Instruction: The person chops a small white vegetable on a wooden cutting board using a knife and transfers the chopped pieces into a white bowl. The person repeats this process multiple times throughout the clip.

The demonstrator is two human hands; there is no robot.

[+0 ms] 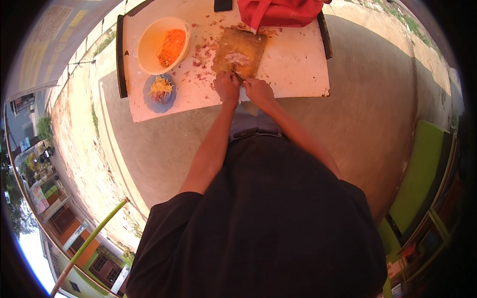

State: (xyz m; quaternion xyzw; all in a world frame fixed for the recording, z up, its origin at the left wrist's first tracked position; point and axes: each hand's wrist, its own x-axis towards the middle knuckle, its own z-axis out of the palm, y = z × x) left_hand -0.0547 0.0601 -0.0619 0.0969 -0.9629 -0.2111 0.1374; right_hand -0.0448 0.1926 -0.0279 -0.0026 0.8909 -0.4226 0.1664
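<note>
On the near part of a wooden cutting board [226, 46], my right hand [259, 91] is closed on the handle of a small knife [237, 73], whose blade slants up and left. My left hand [227, 85] is at the board's near left corner with its fingers bent, close to the blade; whether it holds a small piece cannot be told. Chopped pale pink pieces, apparently shallot [237, 58], lie in a heap mid-board. To the left stand a cream plastic bowl [147, 48] of shredded carrot [172, 46] and a blue plate [160, 106] with yellowish shreds and pinkish pieces.
The white table [298, 74] has dark raised strips at both sides. Reddish peel scraps [197, 63] are scattered left of the board. A red bag [287, 13] lies at the far right, touching the board's far end or nearly so. A dark phone [223, 5] rests at the far edge.
</note>
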